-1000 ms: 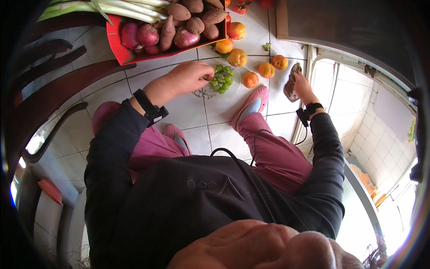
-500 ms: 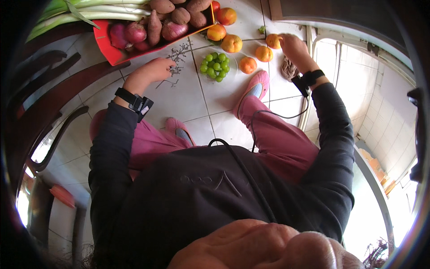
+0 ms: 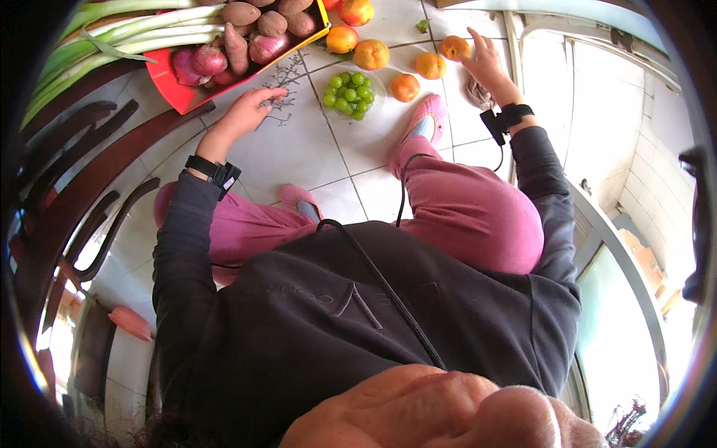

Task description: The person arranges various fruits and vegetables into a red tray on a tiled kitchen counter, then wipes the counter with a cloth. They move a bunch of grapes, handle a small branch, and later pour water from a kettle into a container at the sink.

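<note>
My left hand [image 3: 251, 112] is stretched out with fingers extended beside a spread of thin, bare, dark stems [image 3: 282, 73] on the tiled floor. Nothing shows in its fingers. My right hand [image 3: 487, 63] has its fingers apart and is empty. It hovers right next to an orange, peach-like fruit [image 3: 454, 48], the rightmost of a loose group. Another such fruit [image 3: 430, 66] and one nearer my foot [image 3: 405, 88] lie to its left. Between my hands, green grapes [image 3: 349, 95] sit in a clear round dish [image 3: 380, 101].
A red tray [image 3: 173, 88] at the upper left holds red onions [image 3: 267, 48] and brown tubers [image 3: 242, 13]. Long leeks [image 3: 138, 36] lie beside it. Dark curved wooden furniture [image 3: 89, 175] stands left. A brown crumpled thing [image 3: 478, 95] rests below my right hand.
My right hand has spread its fingers and come off the rightmost orange fruit. My left hand's fingers have straightened near the stems. The whole view has shifted slightly.
</note>
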### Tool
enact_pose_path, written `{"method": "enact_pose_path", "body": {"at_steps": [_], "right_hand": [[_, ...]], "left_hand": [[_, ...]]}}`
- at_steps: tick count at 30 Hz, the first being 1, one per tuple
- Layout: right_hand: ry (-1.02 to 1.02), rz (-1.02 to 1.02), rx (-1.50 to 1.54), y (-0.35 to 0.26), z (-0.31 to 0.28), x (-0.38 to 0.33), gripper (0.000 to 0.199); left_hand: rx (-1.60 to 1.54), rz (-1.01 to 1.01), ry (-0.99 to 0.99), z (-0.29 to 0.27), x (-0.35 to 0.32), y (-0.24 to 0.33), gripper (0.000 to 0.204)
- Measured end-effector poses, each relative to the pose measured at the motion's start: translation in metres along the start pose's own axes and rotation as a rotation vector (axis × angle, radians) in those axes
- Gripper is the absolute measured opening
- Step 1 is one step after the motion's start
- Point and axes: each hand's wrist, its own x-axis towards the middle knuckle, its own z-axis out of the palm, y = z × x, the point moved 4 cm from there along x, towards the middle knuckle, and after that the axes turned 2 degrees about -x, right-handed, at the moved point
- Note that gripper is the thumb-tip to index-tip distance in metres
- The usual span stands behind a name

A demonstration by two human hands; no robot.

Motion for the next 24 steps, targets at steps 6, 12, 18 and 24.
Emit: {"method": "enact_pose_path", "body": {"at_steps": [6, 12, 18, 24], "right_hand": [[0.032, 0.059, 0.173, -0.006, 0.040, 0.010, 0.064], [0.037, 0.076, 0.330, -0.035, 0.009, 0.013, 0.060], [-0.255, -0.015, 0.947, -0.141, -0.023, 0.015, 0.057], [-0.509, -0.084, 1.109, -0.208, -0.039, -0.011, 0.061]], "left_hand": [[0.125, 0.098, 0.036, 0.004, 0.005, 0.011, 0.040], [-0.049, 0.034, 0.073, 0.015, 0.011, 0.015, 0.041], [0.405, 0.056, 0.104, 0.016, 0.001, 0.014, 0.034], [0.088, 0.016, 0.084, 0.030, -0.004, -0.002, 0.029]]}}
